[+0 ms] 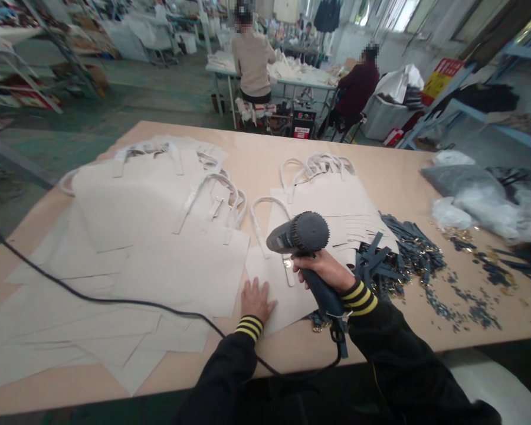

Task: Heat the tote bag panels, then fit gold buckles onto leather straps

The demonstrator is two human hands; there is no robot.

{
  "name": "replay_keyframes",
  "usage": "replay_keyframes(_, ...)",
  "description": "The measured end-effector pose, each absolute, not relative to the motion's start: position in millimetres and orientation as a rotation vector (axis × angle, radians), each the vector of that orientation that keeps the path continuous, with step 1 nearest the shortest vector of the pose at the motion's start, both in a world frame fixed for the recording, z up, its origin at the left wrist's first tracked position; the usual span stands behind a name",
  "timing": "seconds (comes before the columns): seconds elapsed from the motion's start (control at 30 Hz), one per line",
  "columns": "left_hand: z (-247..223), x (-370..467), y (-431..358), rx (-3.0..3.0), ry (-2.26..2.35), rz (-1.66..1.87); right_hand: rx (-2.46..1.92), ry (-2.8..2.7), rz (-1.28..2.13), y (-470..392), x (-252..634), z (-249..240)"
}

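My right hand [325, 268] is wrapped round the handle of a dark grey heat gun [310, 231], its nozzle tilted to the left above a cream fabric bag panel [265, 271]. The panel carries a strap handle [257, 221] and a short tab with a metal clasp [288, 270], partly under the tool. Fingers spread, my left hand [255, 301] lies flat on the panel's left edge. From the heat gun's base a black cord [150, 304] loops under my left forearm and runs off to the left.
Overlapping bag panels [159, 236] cover the table's left side; another stack [336, 200] lies behind the tool. Dark straps with metal clasps [407, 248], small scraps [464, 304] and plastic bags [478, 195] lie to the right. Two people [253, 62] work at a farther table.
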State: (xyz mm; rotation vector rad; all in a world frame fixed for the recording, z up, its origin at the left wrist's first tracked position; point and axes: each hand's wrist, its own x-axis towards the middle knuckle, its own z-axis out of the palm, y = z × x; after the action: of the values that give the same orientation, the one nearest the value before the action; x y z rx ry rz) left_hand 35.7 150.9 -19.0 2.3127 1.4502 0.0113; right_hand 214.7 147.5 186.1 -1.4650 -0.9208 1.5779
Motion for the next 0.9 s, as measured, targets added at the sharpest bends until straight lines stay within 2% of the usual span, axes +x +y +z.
replay_keyframes(0.23,-27,104,125,2.266,1.204,0.208,-1.439,-0.903,1.583,118,238,212)
replay_keyframes(0.5,-42,103,110,2.081,1.246,0.434,-1.358,-0.92,1.746,148,218,171)
replay_keyframes(0.63,-43,97,101,1.92,1.265,0.54,-1.436,-0.948,1.693,150,216,167)
replay_keyframes(0.9,-39,40,70,1.298,1.479,0.596,-1.448,-0.86,1.842,35,265,205)
